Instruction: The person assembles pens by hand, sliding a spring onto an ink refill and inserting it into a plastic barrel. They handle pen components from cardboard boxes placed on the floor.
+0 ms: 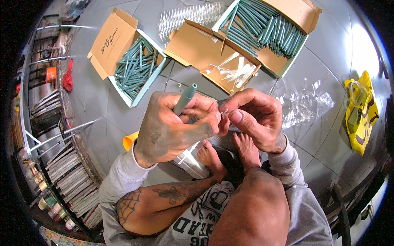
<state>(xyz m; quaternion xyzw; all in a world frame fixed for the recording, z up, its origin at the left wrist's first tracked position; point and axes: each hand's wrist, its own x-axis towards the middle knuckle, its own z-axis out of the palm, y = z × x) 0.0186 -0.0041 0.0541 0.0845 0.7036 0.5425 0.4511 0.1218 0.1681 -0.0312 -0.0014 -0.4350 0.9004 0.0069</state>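
In front of my knees my two hands meet at the fingertips. My left hand (168,129) is closed around a dark green pen-like tube (185,99), whose narrow open end points up and away. Between the thumb and fingertips of my right hand (256,119) is a small clear plastic piece (223,113), pinched against the left fingertips. Its exact form is too small to tell. Beyond my left hand an open box (154,80) holds many similar green tubes, and a larger open box (279,67) at the far right holds more, partly in rows.
Clear plastic strips lie in a cardboard box lid (213,76), near a spiky clear plastic strip (188,18). Crumpled clear film (305,106) and a yellow bag (361,112) rest on grey tiles at right. A rack (74,180) of slats and jars stands at left.
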